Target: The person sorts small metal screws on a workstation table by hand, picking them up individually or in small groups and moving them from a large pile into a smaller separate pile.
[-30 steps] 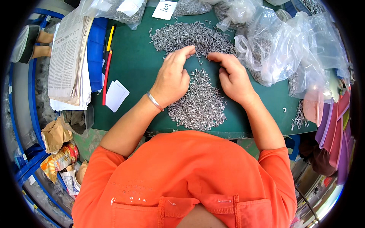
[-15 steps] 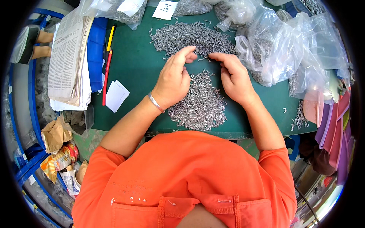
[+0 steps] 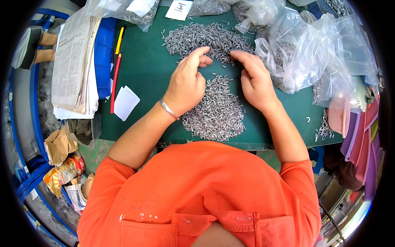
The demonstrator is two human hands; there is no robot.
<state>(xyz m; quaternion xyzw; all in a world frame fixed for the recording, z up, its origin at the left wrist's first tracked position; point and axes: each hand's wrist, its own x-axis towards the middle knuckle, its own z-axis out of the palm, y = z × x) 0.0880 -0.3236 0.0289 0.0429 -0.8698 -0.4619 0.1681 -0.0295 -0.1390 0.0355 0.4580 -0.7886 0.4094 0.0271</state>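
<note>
Two heaps of small silvery metal pieces lie on the green tabletop: a wide darker heap farther off and a brighter heap close to my body. My left hand, with a metal bangle at its wrist, curves along the left side, its fingertips at the near edge of the far heap. On the other side, my right hand mirrors it, the index fingertip touching that heap's near edge. Both have bent fingers and thumbs apart, and no held piece shows. The undersides of the fingers are hidden.
Clear plastic bags of metal parts crowd the back right; another bag lies back left beside a white card. Left are newspapers, a blue tray, a red pen and paper slips.
My hands have drawn slightly apart, the right one moving a little outward. A few pieces now show in the gap between the two heaps, near my right fingertips.
</note>
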